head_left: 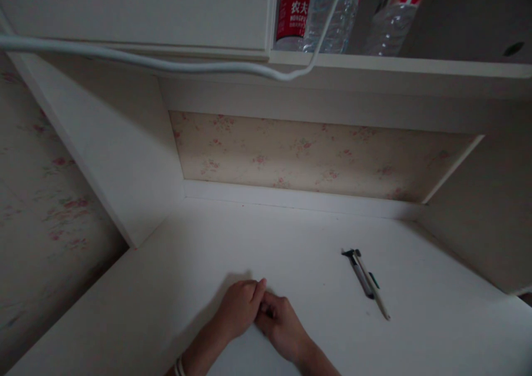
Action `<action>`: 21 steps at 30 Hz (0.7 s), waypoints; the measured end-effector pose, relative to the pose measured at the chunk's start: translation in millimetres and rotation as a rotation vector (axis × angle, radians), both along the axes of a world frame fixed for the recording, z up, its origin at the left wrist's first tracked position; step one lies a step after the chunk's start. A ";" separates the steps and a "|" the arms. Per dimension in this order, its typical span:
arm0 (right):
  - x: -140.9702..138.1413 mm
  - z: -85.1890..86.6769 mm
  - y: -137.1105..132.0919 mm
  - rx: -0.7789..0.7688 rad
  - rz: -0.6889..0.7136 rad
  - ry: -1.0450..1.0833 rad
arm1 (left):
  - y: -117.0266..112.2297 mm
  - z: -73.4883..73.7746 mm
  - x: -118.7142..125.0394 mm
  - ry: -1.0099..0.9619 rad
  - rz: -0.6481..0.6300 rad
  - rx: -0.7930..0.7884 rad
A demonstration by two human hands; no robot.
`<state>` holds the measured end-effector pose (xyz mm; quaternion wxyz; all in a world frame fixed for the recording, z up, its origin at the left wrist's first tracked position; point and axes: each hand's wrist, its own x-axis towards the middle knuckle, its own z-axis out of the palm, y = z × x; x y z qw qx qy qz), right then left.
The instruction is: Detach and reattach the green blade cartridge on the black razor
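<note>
My left hand [242,308] and my right hand [282,324] rest together low in the middle of the view, on or just above the white desktop [199,243]. The left fingers are closed against the right ones, with the thumb side up. Curled inward, the fingers of the right hand meet the left hand. Whether anything lies between them is hidden. To the right of both hands, apart from them, lie a pale pen-like stick [376,295] and a darker slim tool [361,273], side by side and slanting; their exact kind cannot be made out.
Above the desk, a shelf [415,65] holds several plastic bottles, one with a red label [293,13]. A white cable [199,67] hangs across the cabinet front. White side panels [112,143] flank the desk; flowered wallpaper [266,149] shows behind.
</note>
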<state>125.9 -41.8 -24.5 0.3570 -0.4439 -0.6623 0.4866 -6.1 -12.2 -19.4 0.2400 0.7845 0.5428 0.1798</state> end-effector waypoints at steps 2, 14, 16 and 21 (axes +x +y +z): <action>0.0 0.7 -0.3 0.004 -0.001 0.001 | -0.5 -0.1 -0.2 -0.001 -0.006 0.009; 0.5 -0.3 -0.8 0.031 0.001 0.007 | -0.4 0.3 -0.3 -0.003 -0.008 0.013; 0.6 0.4 -1.4 0.029 0.002 0.016 | -0.7 1.3 -0.1 -0.009 -0.007 0.003; 0.8 -2.1 0.1 0.025 0.004 -0.008 | -0.8 1.7 0.4 -0.010 -0.001 -0.009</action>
